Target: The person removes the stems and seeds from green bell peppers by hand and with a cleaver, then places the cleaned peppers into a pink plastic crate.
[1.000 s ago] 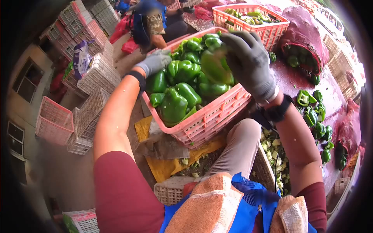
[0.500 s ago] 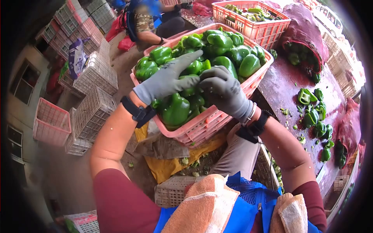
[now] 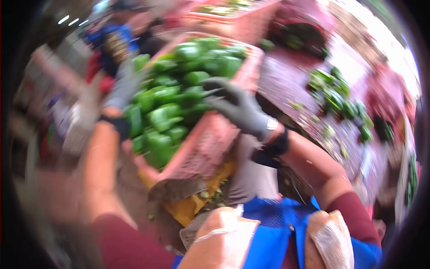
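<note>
In the head view a pink plastic crate [image 3: 210, 130] heaped with green bell peppers [image 3: 163, 116] stands before me, blurred by motion. My left hand [image 3: 123, 85], in a grey glove, is at the crate's far left side. A green pepper [image 3: 141, 62] shows right by its fingers, which are too smeared to tell whether they grip it. My right hand [image 3: 239, 107], gloved too, hovers at the crate's right rim beside the peppers. Its fingers are bent but apart, with nothing seen between them.
On the right, loose green peppers [image 3: 331, 96] lie on a reddish surface [image 3: 286, 80], near a red mesh sack [image 3: 309, 18] and another sack [image 3: 387, 94]. Behind stands a second pink crate [image 3: 251, 22]. A person in blue [image 3: 112, 40] sits at the back left.
The view has swung, shifting the crate left in the picture. My hands have moved apart: the left to the crate's far left side, the right to its right rim, fingers spreading.
</note>
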